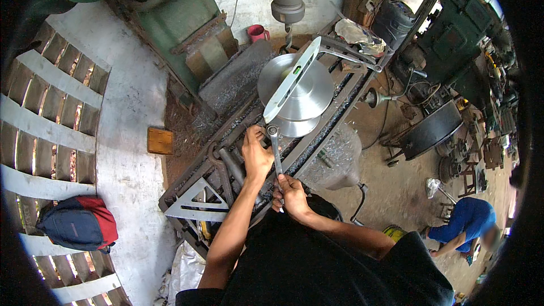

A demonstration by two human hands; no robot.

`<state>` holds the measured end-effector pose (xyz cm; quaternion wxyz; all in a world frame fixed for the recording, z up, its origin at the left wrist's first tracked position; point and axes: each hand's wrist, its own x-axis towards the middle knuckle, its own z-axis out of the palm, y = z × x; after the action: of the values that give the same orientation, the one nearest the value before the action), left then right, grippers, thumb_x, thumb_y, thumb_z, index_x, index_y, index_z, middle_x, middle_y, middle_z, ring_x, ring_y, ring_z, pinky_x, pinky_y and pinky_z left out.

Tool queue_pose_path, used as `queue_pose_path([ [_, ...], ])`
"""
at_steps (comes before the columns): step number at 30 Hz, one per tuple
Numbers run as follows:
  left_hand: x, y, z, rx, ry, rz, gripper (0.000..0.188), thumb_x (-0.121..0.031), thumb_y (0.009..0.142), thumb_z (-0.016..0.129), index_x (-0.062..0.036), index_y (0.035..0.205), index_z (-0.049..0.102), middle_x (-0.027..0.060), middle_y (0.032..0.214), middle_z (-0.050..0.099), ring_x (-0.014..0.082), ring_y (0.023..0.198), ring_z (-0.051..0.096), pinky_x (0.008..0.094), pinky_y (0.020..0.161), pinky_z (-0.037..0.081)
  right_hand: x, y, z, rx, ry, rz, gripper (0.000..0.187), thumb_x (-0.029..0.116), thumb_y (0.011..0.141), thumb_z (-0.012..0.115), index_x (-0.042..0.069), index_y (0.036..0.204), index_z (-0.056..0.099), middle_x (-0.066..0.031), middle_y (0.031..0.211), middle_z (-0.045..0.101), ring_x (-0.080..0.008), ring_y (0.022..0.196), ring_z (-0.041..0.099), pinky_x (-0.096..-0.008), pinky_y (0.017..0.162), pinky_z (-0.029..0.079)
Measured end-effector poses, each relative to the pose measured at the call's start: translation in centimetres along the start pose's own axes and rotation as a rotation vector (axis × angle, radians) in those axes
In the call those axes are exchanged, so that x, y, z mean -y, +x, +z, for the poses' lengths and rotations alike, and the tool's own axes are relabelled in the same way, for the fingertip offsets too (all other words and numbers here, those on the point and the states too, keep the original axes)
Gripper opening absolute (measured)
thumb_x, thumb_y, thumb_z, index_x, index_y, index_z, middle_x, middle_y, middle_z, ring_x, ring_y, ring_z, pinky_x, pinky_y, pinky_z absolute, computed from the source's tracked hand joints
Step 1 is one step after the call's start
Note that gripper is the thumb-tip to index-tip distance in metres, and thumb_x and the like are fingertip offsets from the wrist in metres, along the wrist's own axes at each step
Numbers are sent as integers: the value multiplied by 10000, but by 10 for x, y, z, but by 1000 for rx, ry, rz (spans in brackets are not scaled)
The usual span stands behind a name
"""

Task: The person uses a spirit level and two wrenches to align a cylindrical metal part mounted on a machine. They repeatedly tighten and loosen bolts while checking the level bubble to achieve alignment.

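My right hand [292,197] is closed round the lower end of a steel wrench [276,153]. The wrench's ring head sits at the near side of a shiny, stepped metal disc [318,92]. My left hand [258,154] is beside that head, its fingers curled in; what they hold, if anything, is hidden. A spirit level [290,84] lies slantwise across the top of the disc. The disc rests on a slotted machine table [340,114] strewn with metal chips. Above its far edge hangs a drill bit [288,38] in a grey chuck [287,4].
A triangular metal square [195,204] and a dark metal bar [232,165] lie left of my hands. A second wrench [348,56] lies beyond the disc. A crank handle [360,204] juts out at the right. Another person [464,224] crouches at the far right.
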<state>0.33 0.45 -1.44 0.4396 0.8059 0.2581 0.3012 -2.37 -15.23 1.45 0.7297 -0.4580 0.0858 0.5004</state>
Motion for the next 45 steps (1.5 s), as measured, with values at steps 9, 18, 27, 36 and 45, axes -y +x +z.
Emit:
queue_pose_path([
  [9, -4, 2, -8, 20, -80, 5, 716, 61, 610, 873, 28, 1234, 524, 214, 1145, 640, 294, 1064, 674, 375, 953, 579, 13, -13, -34, 162, -534, -196, 344, 313, 1102, 449, 18, 949, 538, -44, 622, 547, -175, 505, 595, -332, 452, 466],
  [18, -22, 0, -20, 148, -18, -5, 619, 113, 709, 807, -3, 1252, 535, 215, 1185, 627, 375, 1145, 644, 417, 1008, 543, 170, 40, -86, 282, -1307, -6, 499, 471, 1068, 484, 34, 862, 612, -42, 619, 578, -153, 561, 590, -360, 534, 484],
  [27, -24, 0, -22, 136, 135, 66, 408, -60, 857, 754, 4, 1241, 632, 247, 1165, 659, 418, 1097, 635, 475, 912, 514, 216, 56, -76, 440, -1207, 240, 511, 438, 1067, 507, -12, 832, 566, -30, 580, 481, -155, 437, 524, -331, 384, 418],
  [36, -23, 10, -14, 53, 236, 66, 276, -19, 824, 771, -3, 1093, 710, 222, 1012, 705, 377, 906, 701, 449, 781, 531, 200, 45, -80, 341, -1132, 192, 466, 420, 1051, 555, 27, 803, 530, -1, 543, 418, -133, 419, 453, -318, 382, 361],
  [45, -21, 17, -12, 41, 199, 41, 168, 58, 764, 755, 23, 926, 726, 225, 885, 695, 394, 833, 687, 453, 742, 506, 186, 35, -78, 253, -1083, 136, 467, 409, 1058, 549, 18, 802, 538, 19, 557, 394, -113, 443, 413, -305, 395, 324],
])
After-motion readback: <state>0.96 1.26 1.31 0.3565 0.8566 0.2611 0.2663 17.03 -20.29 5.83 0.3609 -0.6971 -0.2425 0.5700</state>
